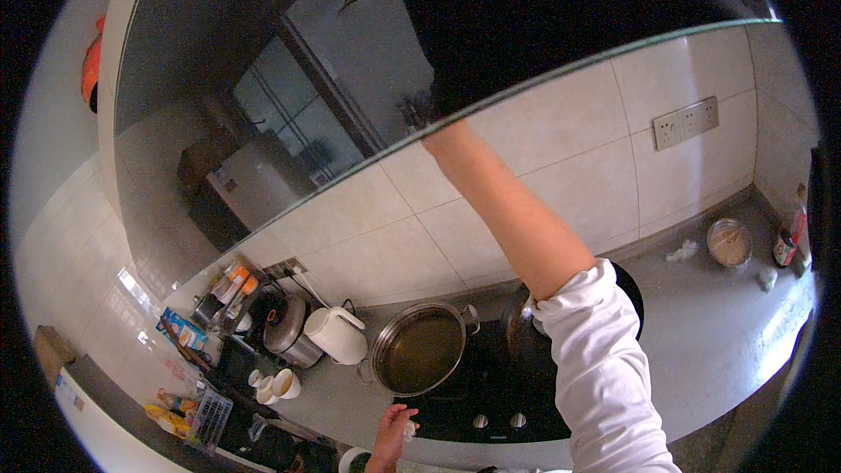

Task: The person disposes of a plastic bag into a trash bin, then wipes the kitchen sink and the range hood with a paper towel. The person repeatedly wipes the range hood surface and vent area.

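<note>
My right forearm, in a rolled-up white sleeve (611,355), reaches up across the tiled wall. Past the wrist, the lower edge of a dark glossy panel (263,118) hides my right hand. Low in the picture, my left hand (389,435) is curled around a small white crumpled wad (409,431), perhaps tissue. It is just in front of the black glass cooktop (447,417). A wide steel pot (420,349) with two handles stands on the cooktop's left side, with liquid that looks dark inside. Behind my sleeve, a round dark pan (629,295) is partly hidden.
Left of the pot stand a white electric kettle (338,335), a rice cooker (289,332) and small white cups (286,383). At the right are a bowl (729,243), a bottle (784,246) and crumpled white scraps (683,250). A socket strip (686,123) is on the wall.
</note>
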`<state>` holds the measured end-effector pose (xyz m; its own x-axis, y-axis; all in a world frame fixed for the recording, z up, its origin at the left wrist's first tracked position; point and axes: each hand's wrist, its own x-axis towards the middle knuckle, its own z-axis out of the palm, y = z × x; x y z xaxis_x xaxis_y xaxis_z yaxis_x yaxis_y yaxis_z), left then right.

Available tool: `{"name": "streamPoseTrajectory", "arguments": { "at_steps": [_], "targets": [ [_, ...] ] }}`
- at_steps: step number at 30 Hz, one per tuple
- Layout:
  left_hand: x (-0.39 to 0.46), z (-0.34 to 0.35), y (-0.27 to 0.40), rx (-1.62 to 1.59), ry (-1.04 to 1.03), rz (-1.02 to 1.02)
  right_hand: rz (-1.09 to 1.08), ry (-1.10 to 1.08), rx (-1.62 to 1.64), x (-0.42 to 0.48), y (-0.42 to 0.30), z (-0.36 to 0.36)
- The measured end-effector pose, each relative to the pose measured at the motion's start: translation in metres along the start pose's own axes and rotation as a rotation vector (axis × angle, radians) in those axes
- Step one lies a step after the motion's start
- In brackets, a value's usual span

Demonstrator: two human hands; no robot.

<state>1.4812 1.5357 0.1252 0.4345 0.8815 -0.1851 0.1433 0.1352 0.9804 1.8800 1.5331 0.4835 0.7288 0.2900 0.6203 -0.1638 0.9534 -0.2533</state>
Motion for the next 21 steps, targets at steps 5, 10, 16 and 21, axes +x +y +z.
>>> {"name": "streamPoseTrajectory", "arguments": {
  "at_steps": [5, 10, 16, 21],
  "targets": [
    [0.0, 0.005, 0.007, 0.015, 0.007, -0.033, -0.009, 0.033, -0.033, 0.006, -0.009, -0.005],
    [-0.003, 0.021, 0.017, 0.086, -0.052, -0.008, -0.006, 0.059, 0.023, -0.017, 0.017, 0.013],
    [0.006, 0.02, 0.019, 0.116, -0.053, -0.051, -0.005, 0.064, -0.176, -0.011, -0.012, 0.005],
    [-0.019, 0.033, 0.031, 0.096, -0.077, 0.041, -0.191, 0.139, -0.099, -0.012, -0.012, 0.007]
  ]
}}
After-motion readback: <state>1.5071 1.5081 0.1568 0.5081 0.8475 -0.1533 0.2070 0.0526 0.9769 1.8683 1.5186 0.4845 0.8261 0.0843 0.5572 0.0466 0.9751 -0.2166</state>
